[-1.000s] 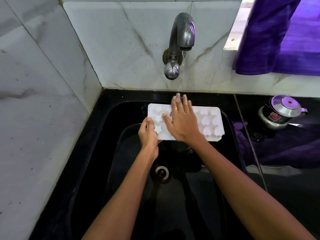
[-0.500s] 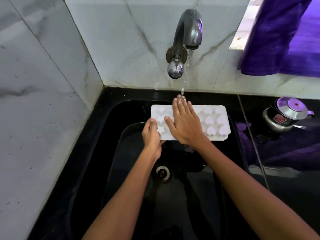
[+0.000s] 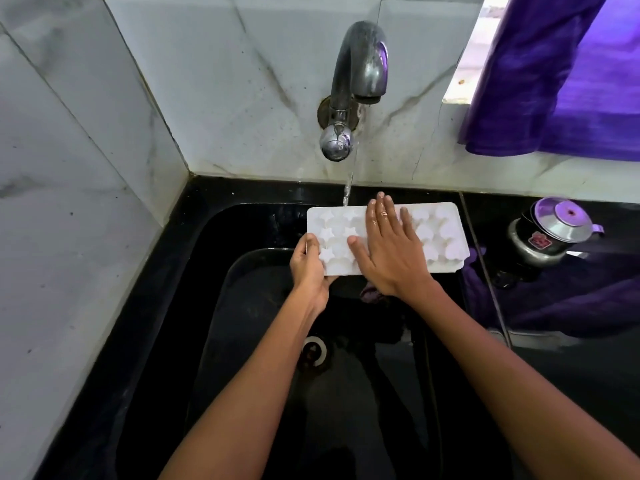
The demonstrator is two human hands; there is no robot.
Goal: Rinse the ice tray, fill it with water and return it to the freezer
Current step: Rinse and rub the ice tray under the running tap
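Observation:
A white ice tray (image 3: 440, 233) with star and heart shaped cells is held level over the black sink (image 3: 221, 306), below the metal tap (image 3: 360, 71). A thin stream of water (image 3: 348, 188) falls from the tap onto the tray's far edge. My left hand (image 3: 310, 268) grips the tray's near-left corner, thumb on top. My right hand (image 3: 391, 247) lies flat, fingers together, across the middle of the tray, wet and covering several cells.
Marble tiles form the wall on the left and behind the tap. A steel pot with a lid (image 3: 550, 233) stands on the black counter to the right of the sink. A purple cloth (image 3: 554, 74) hangs at the top right. The drain (image 3: 313, 351) lies below my hands.
My right hand has shifted slightly to the right over the tray, uncovering more star cells on the left. The left hand keeps its grip on the corner. Water keeps running.

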